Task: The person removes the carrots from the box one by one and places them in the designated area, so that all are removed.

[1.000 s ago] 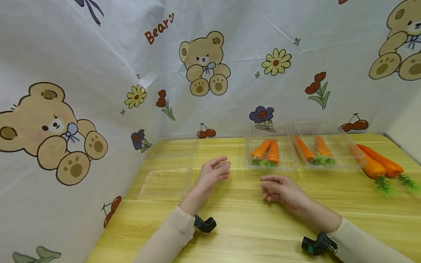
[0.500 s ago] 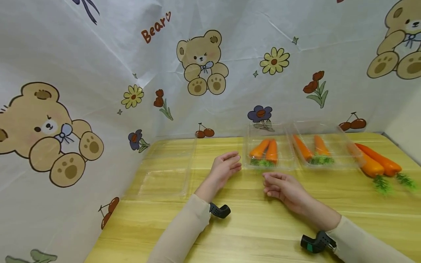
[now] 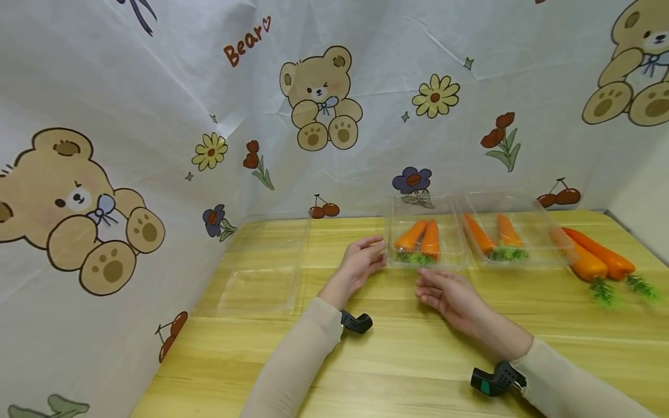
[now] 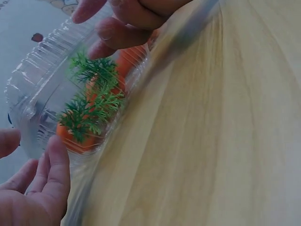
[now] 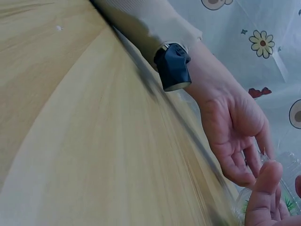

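Observation:
A clear plastic clamshell box (image 3: 452,244) stands at the back of the table with two orange toy carrots (image 3: 430,238) in it, their green tops (image 4: 96,94) towards me. My left hand (image 3: 360,262) is at the box's left side, fingertips right at its edge, thumb apart from the fingers. At the front edge is my right hand (image 3: 453,299), its fingers loosely bent and its fingertips close to the rim. In the left wrist view, the box wall (image 4: 33,89) shows between both hands. The right wrist view shows only a corner of the box, partly hidden by fingers.
Right of it stands another clear box (image 3: 546,247) with two carrots (image 3: 508,232). Two more carrots (image 3: 589,262) lie at the far right. A clear box (image 3: 261,290) without carrots lies at the left. A bear-print sheet (image 3: 366,162) hangs behind and at the left.
My left hand has moved right, up to the left side of the carrot box. My right hand has shifted slightly, with its fingertips nearer the front rim. The boxes and carrots have stayed put.

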Motion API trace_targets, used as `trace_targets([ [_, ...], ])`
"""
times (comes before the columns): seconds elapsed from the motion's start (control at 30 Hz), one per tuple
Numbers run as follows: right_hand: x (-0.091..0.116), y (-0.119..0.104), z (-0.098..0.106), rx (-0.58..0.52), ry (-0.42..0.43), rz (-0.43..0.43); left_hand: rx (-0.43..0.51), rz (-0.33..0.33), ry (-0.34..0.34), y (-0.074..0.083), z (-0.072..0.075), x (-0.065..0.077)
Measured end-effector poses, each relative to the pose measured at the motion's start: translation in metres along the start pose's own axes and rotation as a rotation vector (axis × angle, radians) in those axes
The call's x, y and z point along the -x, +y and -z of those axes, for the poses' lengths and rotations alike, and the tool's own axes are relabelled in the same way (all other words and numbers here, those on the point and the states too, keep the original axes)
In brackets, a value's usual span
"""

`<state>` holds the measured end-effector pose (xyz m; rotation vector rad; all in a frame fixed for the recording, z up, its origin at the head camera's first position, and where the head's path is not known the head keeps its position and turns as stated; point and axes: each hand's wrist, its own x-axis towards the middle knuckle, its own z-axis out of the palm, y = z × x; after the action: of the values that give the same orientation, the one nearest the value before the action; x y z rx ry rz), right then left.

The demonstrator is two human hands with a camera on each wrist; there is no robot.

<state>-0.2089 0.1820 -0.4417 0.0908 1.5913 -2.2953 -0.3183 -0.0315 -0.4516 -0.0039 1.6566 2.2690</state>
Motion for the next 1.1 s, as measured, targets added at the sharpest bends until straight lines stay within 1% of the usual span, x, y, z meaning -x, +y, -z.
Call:
trace_targets([
  [0.2, -0.004, 0.002, -0.004, -0.005, 0.008, -0.007, 0.042, -0.005, 0.04, -0.002, -0.003, -0.008],
  [0.3, -0.006, 0.003, -0.005, -0.019, 0.009, -0.001, 0.047, -0.003, 0.048, -0.001, -0.003, -0.008],
  [0.47, -0.008, 0.003, -0.007, -0.041, 0.035, 0.016, 0.04, -0.003, 0.047, 0.001, -0.002, -0.008],
  [0.67, -0.007, 0.003, -0.004, -0.05, 0.041, 0.026, 0.012, 0.012, 0.03, 0.001, -0.002, -0.001],
  [0.83, -0.006, 0.003, -0.003, -0.046, 0.047, 0.016, 0.019, 0.031, 0.024, -0.002, -0.003, 0.006],
  [1.1, -0.006, 0.003, -0.003, -0.032, 0.038, 0.004, 0.04, 0.023, 0.03, -0.005, -0.008, 0.019],
])
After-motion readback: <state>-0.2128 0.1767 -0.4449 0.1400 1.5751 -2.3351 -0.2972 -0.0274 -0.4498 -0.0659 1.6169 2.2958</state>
